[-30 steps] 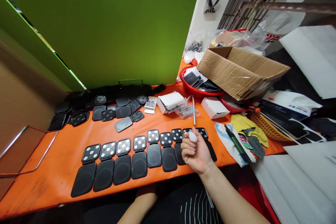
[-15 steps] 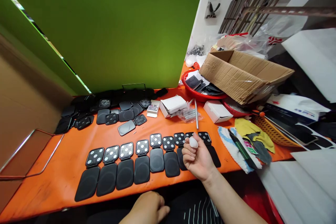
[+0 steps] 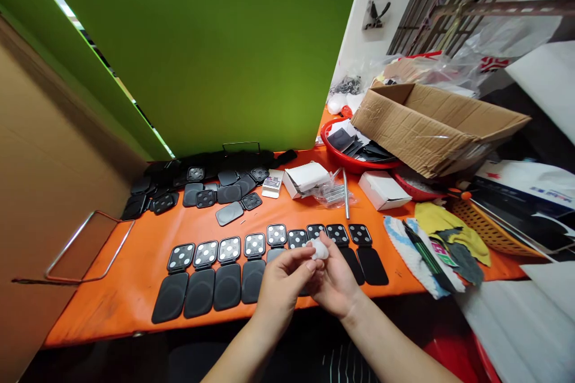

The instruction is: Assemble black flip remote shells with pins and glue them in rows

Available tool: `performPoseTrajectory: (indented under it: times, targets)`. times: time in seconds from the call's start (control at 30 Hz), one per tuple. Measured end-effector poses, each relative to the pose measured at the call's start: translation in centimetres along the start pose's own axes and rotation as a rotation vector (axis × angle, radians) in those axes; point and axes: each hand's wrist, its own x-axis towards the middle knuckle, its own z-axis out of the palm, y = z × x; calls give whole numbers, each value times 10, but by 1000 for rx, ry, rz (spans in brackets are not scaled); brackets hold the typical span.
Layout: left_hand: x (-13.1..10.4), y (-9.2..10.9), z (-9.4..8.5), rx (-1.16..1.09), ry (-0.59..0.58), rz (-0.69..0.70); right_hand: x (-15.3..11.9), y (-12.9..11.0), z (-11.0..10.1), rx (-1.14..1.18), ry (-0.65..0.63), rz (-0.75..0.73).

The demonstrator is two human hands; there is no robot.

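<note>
My right hand (image 3: 336,287) is closed on a small white wad (image 3: 320,249), above the right part of a row of black hinged pieces. The fingertips of my left hand (image 3: 285,278) meet the wad from the left, thumb and forefinger pressed together. Each hinged piece has a square plate with pale dots (image 3: 229,249) at the back and a plain black pad (image 3: 199,293) in front. My hands hide some of the pads in the middle.
More black pieces (image 3: 229,193) lie in a heap at the back left. White boxes (image 3: 383,190), a metal tube (image 3: 345,194), a red basin (image 3: 359,163), a cardboard box (image 3: 417,131) and a striped cloth (image 3: 415,257) stand or lie to the right. A wire frame (image 3: 101,251) is at the left.
My left hand has risen from the table's front edge to the white wad in my right hand. My right hand has shifted slightly left along the row. The view has turned a little left.
</note>
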Motion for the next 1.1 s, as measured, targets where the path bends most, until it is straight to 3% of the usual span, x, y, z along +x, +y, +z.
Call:
performPoseTrajectory:
  times: [0.23, 0.5, 0.73, 0.83, 0.93, 1.1]
  targets:
    - [-1, -5, 2, -104, 10, -88, 0, 8, 6, 28, 14, -15]
    - [1, -2, 7, -79, -9, -92, -3, 15, 9, 28, 114, -44]
    - [1, -4, 9, -42, -33, -58, 3, 11, 2, 31, 37, -27]
    - [3, -17, 9, 9, -6, 7, -2, -10, 0, 13, -3, -188]
    - [7, -39, 10, 274, 2, 144, -18, -50, -8, -72, 50, -478]
    - [14, -71, 16, 998, -302, 404, -43, -111, -36, -262, 366, -814]
